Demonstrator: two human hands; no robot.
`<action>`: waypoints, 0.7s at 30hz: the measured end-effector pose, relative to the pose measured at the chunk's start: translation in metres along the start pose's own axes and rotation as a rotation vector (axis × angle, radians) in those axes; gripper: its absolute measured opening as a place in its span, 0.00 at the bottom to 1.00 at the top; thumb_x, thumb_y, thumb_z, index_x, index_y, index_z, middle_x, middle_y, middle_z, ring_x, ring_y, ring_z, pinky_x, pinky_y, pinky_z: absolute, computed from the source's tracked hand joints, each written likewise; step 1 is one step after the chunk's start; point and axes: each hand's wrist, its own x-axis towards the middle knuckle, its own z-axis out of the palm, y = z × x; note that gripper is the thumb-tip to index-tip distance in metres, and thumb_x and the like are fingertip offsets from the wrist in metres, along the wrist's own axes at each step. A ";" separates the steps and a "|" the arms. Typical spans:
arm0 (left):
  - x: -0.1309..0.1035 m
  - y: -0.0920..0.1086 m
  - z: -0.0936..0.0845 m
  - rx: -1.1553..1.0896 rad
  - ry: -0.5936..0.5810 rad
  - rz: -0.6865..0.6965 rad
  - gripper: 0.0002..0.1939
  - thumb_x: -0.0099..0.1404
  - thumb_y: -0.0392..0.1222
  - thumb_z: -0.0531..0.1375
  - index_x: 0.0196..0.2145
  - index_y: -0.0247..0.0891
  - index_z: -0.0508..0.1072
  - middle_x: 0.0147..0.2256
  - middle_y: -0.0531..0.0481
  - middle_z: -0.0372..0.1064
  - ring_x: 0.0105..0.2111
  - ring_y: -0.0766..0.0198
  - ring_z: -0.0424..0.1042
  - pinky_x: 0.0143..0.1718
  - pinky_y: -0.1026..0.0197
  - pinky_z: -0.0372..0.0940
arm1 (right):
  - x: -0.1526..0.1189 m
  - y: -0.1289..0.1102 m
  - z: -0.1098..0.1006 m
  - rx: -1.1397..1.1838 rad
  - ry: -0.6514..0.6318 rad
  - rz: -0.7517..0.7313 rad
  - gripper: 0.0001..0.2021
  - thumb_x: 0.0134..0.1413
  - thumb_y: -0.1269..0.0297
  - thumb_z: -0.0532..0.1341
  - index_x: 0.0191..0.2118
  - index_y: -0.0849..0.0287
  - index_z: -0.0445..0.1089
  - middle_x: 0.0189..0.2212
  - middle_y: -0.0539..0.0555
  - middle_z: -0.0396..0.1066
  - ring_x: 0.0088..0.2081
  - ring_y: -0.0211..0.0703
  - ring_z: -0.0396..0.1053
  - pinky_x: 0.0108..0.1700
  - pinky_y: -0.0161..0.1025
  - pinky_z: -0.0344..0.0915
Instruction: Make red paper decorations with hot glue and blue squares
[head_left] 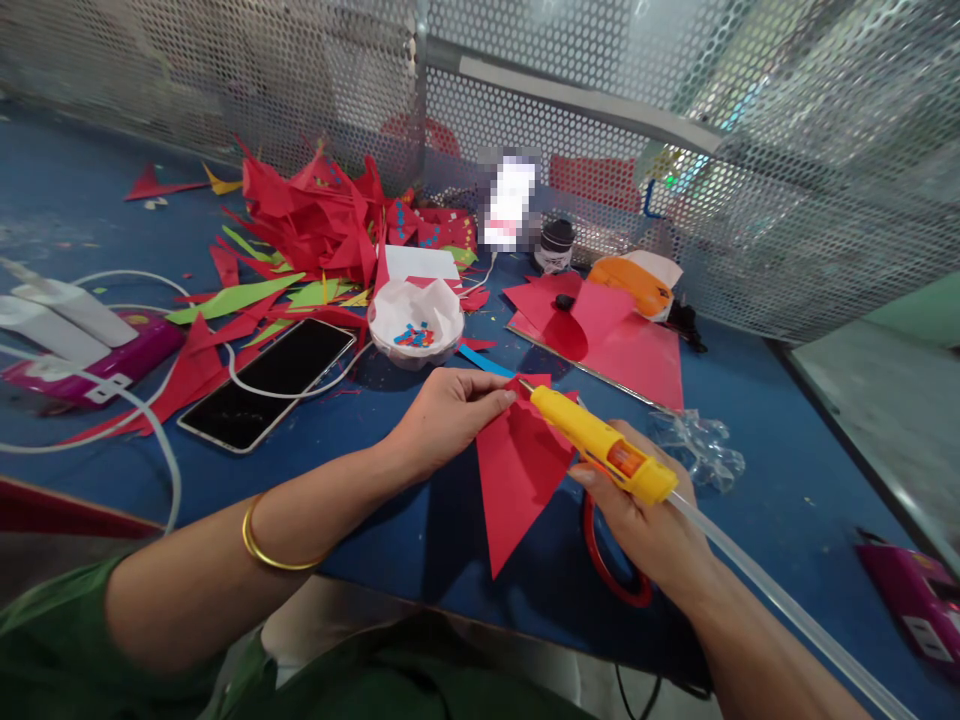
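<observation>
My left hand (454,415) pinches the upper left edge of a red paper piece (517,480), which tapers to a point toward the table's front edge. In my right hand (649,520) is a yellow hot glue gun (600,440) with a long clear glue stick (780,590) trailing from its back. The gun's tip touches or hovers just over the paper's top, close to my left thumb; I cannot tell which. A red scissor handle (641,592) shows below my right hand, the blades mostly hidden. A blue paper strip (484,360) lies behind the red piece.
A paper-lined bowl (416,345) holds small blue and red bits. Red and green scraps (307,220) are heaped behind it. A black phone (270,385) with a white cable lies left. A lit phone (511,200) stands before the perforated metal screen (570,90). Crumpled clear plastic (701,450) lies right.
</observation>
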 end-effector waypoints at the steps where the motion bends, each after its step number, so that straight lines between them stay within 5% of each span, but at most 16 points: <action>1: 0.000 0.000 0.000 -0.006 0.002 -0.001 0.09 0.61 0.41 0.64 0.38 0.38 0.83 0.35 0.47 0.81 0.32 0.63 0.76 0.35 0.62 0.71 | 0.000 0.000 0.000 -0.002 -0.003 0.002 0.17 0.64 0.47 0.56 0.31 0.55 0.63 0.21 0.45 0.62 0.21 0.36 0.60 0.22 0.36 0.55; 21: 0.001 0.000 0.000 0.023 0.007 0.004 0.09 0.61 0.41 0.63 0.35 0.36 0.82 0.34 0.47 0.80 0.30 0.66 0.74 0.33 0.64 0.68 | -0.001 0.000 -0.001 0.013 -0.005 0.013 0.18 0.64 0.47 0.57 0.29 0.55 0.60 0.20 0.45 0.60 0.20 0.35 0.59 0.23 0.35 0.54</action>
